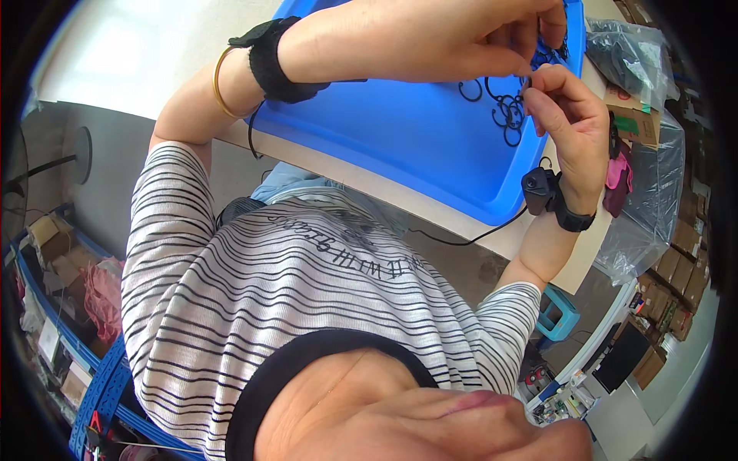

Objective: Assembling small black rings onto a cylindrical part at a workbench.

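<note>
My left hand [492,38] reaches over the blue tray [369,138] from the left, its thumb and fingers bent together close to the right hand. My right hand [569,111], above the tray's right side, pinches thumb against forefinger. A small dark piece shows at those fingertips, too little of it visible to name. The two hands almost meet there. Below them in the tray lie several thin black open rings [507,115], with a single black ring [470,91] a little to the left. More black pieces [550,54] are heaped at the far right, partly behind my hands.
The tray rests on a pale table [361,173]. A black cable [469,240] runs from the small wrist camera [540,188] below the table edge. Clear plastic bags [642,184] and a cardboard box [638,123] stand at the right. A blue-framed rack [58,323] is at the lower left.
</note>
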A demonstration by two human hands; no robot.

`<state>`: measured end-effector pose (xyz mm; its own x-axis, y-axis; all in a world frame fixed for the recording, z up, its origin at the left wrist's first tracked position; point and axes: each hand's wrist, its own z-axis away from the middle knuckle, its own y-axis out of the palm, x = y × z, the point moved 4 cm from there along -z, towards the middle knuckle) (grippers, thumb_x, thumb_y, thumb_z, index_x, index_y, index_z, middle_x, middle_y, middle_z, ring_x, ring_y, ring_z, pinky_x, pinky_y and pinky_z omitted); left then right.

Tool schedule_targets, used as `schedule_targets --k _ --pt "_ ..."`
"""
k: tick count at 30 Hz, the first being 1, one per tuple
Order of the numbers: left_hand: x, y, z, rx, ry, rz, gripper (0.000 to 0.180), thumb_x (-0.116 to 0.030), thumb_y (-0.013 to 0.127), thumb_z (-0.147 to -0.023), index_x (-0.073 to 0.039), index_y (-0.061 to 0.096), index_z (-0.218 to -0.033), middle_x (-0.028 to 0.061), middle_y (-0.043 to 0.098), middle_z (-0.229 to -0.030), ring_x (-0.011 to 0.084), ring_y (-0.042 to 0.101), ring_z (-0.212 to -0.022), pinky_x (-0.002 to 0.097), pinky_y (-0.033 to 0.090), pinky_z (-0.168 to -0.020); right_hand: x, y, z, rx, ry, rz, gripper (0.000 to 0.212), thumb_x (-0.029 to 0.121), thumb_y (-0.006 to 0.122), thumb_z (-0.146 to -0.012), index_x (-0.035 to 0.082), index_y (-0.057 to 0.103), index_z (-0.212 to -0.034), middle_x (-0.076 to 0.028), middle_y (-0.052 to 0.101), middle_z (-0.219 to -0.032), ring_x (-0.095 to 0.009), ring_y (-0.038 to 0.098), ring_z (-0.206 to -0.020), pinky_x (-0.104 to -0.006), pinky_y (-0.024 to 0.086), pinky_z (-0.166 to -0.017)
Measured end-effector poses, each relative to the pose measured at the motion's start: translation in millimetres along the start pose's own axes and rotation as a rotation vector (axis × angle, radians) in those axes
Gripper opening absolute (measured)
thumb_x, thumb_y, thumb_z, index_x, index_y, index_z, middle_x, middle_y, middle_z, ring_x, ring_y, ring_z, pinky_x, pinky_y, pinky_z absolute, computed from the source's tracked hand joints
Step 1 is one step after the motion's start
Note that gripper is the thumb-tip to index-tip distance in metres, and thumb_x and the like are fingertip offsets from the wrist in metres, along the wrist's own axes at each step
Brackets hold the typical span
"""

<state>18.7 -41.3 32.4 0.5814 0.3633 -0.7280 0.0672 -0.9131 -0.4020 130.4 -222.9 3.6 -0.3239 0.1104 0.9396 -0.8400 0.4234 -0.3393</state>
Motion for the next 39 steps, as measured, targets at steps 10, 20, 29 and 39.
schedule_targets --k 10,20,29,39 --pt "6.8 0.9 -7.0 -0.025 0.3 -0.204 0.05 0.007 0.077 -0.078 -0.003 0.054 -0.121 0.0138 0.064 -0.102 0.0309 0.066 -0.085 0.0384 0.055 -0.076 -3.2 -5.3 -2.0 -0.106 -0.059 -0.132 0.018 0.019 0.071 -0.099 0.003 0.07 -0.107 0.002 0.066 -0.086 -0.002 0.051 -0.068 -0.0186 0.037 -0.059" --pt "23.8 -21.1 -5.6 0.01 0.074 -0.32 0.047 -0.001 0.08 -0.083 0.001 0.058 -0.124 0.0185 0.071 -0.113 0.0328 0.07 -0.103 0.0387 0.058 -0.09 -0.3 -10.3 -2.7 -0.133 -0.088 -0.091 0.019 0.02 0.07 -0.1 0.004 0.071 -0.109 -0.001 0.068 -0.087 -0.003 0.053 -0.067 -0.0186 0.038 -0.058" --pt "28.8 -14.6 -1.5 0.072 0.076 -0.279 0.048 -0.004 0.081 -0.083 0.001 0.058 -0.124 0.0195 0.07 -0.108 0.0348 0.07 -0.102 0.0405 0.057 -0.088 2.0 -6.3 -2.6 -0.105 -0.078 -0.079 0.017 0.02 0.071 -0.1 0.005 0.072 -0.109 0.0 0.068 -0.087 -0.002 0.054 -0.068 -0.0183 0.039 -0.058" --pt "32.6 -15.1 -1.5 0.096 0.053 -0.28 0.049 -0.002 0.08 -0.083 -0.001 0.058 -0.126 0.0166 0.071 -0.103 0.0326 0.071 -0.098 0.0401 0.058 -0.084 0.2 -5.0 -3.0 -0.069 -0.074 -0.076 0.016 0.019 0.07 -0.1 0.005 0.071 -0.109 0.001 0.068 -0.087 -0.002 0.054 -0.069 -0.0176 0.04 -0.059"
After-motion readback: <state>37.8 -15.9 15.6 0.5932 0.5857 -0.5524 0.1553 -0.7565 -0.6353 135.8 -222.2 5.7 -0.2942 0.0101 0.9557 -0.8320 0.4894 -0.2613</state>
